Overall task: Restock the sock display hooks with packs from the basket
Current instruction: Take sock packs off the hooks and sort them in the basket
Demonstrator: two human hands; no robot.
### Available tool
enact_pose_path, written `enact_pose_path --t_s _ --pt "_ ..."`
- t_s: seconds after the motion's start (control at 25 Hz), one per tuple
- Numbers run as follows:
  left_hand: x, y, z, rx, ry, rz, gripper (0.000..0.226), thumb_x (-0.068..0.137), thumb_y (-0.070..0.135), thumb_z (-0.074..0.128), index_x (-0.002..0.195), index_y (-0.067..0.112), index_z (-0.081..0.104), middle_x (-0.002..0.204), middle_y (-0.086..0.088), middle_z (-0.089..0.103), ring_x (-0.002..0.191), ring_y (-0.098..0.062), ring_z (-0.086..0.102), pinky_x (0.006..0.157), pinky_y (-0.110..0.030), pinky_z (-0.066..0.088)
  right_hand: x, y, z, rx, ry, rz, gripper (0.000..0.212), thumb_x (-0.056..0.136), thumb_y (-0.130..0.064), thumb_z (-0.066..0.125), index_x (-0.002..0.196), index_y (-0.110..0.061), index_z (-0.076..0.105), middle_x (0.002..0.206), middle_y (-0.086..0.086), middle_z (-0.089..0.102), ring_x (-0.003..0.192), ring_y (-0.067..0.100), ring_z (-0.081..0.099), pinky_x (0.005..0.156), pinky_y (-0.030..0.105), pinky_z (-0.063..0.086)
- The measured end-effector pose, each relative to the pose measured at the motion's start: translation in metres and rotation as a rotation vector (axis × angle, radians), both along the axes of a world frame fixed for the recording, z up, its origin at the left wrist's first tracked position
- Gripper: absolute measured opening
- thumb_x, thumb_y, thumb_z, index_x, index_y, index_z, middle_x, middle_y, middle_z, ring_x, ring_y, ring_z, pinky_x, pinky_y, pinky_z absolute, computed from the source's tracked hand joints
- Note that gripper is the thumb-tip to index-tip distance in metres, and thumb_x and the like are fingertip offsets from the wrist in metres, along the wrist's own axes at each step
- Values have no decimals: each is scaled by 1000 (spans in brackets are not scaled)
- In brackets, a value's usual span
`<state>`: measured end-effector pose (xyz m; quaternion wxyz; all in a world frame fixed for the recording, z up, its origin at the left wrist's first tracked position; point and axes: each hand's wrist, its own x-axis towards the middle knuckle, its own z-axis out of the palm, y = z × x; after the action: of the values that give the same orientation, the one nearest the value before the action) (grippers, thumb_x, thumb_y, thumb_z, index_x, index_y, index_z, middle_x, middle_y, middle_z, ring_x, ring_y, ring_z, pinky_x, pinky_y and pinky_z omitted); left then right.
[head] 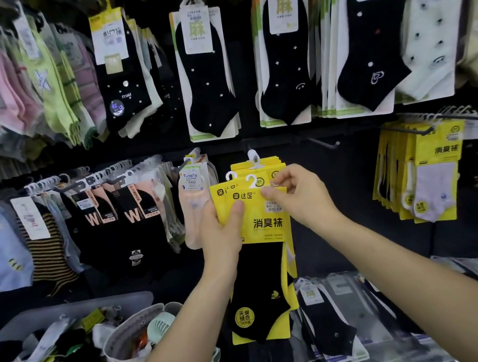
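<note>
Yellow sock packs [256, 218] pinched between left hand [220, 230], right hand [299, 193] fingers [267, 192]

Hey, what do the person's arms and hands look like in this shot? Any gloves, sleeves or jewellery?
Both are bare. The left hand and right hand have no gloves and no rings that I can see, and neither wrist shows a watch or bracelet. The left forearm and right forearm are uncovered down to the frame's edge, so no sleeve is in view. The fingernails look short and unpainted.
</note>
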<state>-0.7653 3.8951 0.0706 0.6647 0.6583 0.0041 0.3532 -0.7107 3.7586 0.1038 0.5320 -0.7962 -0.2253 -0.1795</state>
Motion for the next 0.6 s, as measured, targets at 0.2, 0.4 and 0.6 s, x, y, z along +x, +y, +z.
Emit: enact_pose_path --t_s 0.2,0.4,0.6 --pt "5 0 3 34 22 16 14 94 14 52 103 14 63 105 -9 69 92 -17 66 73 -26 55 8 -10 5 -9 -3 -67 15 84 -29 67 71 -32 60 71 -14 59 63 1 51 54 15 36" --pt "0 35 2 -31 35 142 16 95 15 49 108 18 59 100 -3 67 91 -19 65 79 -35 55 26 -8 25 55 32 -90 20 85 -25 66 67 -32 60 81 -5 66 79 15 62 69 30 50" --pt "-12 69 -7 -61 51 201 11 95 17 49 90 23 57 100 -6 67 89 -20 65 74 -33 54 33 13 25 37 44 -90 18 86 -26 66 69 -31 59 81 -5 66 80 14 63 70 30 51"
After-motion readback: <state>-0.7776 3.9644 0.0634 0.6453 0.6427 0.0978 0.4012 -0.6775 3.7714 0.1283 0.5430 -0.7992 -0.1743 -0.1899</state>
